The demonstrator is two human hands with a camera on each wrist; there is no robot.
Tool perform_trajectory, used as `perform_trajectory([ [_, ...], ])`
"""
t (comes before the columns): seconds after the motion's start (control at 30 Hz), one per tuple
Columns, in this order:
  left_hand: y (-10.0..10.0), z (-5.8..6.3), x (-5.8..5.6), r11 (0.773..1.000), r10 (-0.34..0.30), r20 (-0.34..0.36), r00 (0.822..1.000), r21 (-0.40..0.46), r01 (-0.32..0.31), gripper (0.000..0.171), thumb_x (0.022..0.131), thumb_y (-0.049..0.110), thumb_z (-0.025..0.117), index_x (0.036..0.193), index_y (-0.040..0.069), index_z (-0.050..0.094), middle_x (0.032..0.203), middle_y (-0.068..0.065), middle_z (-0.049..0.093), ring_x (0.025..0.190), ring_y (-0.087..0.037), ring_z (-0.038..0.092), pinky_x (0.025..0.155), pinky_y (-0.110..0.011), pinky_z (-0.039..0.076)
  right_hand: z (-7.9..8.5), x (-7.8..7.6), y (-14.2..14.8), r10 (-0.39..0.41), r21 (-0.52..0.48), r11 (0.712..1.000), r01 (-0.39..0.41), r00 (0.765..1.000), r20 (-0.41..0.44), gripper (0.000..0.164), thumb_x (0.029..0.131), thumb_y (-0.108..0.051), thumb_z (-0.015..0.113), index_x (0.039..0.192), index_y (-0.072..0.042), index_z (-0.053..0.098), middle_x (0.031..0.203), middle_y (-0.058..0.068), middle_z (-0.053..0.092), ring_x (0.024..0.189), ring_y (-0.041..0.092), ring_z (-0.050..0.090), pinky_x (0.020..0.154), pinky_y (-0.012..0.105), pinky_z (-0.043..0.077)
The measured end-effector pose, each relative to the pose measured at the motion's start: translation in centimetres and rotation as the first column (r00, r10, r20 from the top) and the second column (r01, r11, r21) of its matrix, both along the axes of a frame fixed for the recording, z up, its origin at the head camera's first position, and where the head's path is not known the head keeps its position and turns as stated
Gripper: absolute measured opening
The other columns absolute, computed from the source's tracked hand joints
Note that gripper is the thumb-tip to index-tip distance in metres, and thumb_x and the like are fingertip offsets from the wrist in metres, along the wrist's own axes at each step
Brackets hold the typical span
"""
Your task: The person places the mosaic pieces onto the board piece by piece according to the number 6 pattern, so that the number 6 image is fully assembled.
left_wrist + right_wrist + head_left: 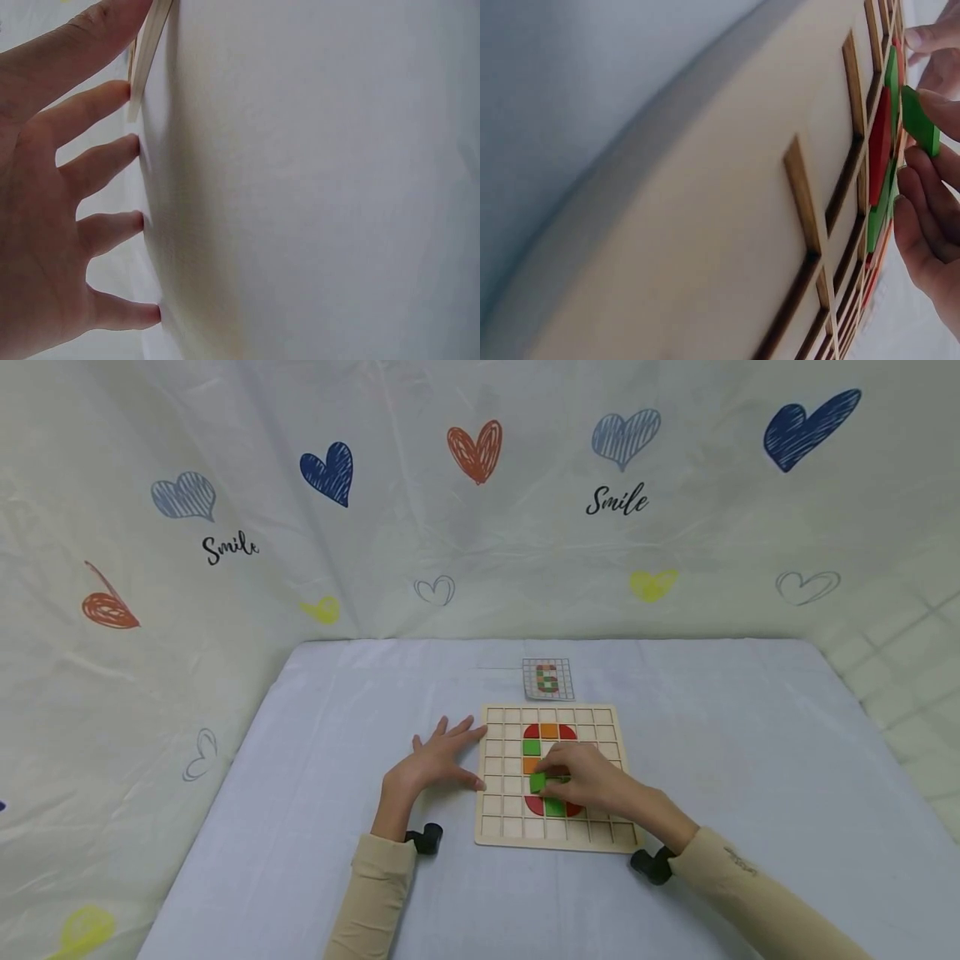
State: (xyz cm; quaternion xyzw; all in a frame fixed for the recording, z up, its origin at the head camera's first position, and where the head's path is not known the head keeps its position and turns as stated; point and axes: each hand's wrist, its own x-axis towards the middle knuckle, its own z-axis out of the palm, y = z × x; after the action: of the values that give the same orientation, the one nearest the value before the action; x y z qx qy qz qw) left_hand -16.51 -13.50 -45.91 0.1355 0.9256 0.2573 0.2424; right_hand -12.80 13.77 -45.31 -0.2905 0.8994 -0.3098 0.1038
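Note:
A wooden grid board (502,827) lies on the table and holds red, orange and green tiles in its cells. My right hand (581,779) is over the board's middle and pinches a green square tile (537,782) just above the cells; the right wrist view shows that green tile (919,120) tilted at my fingertips (939,103). My left hand (435,760) rests flat with fingers spread on the cloth against the board's left edge (146,56).
A small pattern card (548,679) with a coloured figure lies just beyond the board. The table is covered with a pale blue cloth (750,760). A heart-printed curtain (480,493) hangs behind and to both sides.

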Motion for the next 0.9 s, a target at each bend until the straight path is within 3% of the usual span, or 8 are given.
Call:
perform_trajectory([
  [0.33, 0.14, 0.14, 0.09, 1.000, -0.007, -0.004, 1.000, -0.001, 0.007, 0.093, 0.081, 0.037, 0.088, 0.160, 0.030, 0.040, 0.172, 0.001, 0.023, 0.161, -0.038, 0.000, 0.117, -0.079, -0.001, -0.70, -0.32, -0.67, 0.013, -0.004, 1.000, -0.013, 1.000, 0.005, 0.020, 0.083, -0.010, 0.085, 0.102, -0.005, 0.080, 0.087, -0.003, 0.069, 0.079, 0.010, 0.056, 0.069, 0.020, 0.050],
  [0.9, -0.01, 0.15, 0.09, 1.000, -0.009, -0.007, 1.000, -0.002, 0.009, 0.094, 0.080, 0.037, 0.088, 0.160, 0.029, 0.040, 0.172, 0.000, 0.023, 0.161, -0.038, 0.001, 0.117, -0.079, -0.001, -0.22, 0.24, 0.00, -0.030, 0.009, 1.000, 0.030, 1.000, -0.006, 0.023, 0.087, -0.014, 0.083, 0.109, -0.009, 0.079, 0.098, -0.002, 0.072, 0.089, 0.014, 0.062, 0.077, 0.028, 0.054],
])
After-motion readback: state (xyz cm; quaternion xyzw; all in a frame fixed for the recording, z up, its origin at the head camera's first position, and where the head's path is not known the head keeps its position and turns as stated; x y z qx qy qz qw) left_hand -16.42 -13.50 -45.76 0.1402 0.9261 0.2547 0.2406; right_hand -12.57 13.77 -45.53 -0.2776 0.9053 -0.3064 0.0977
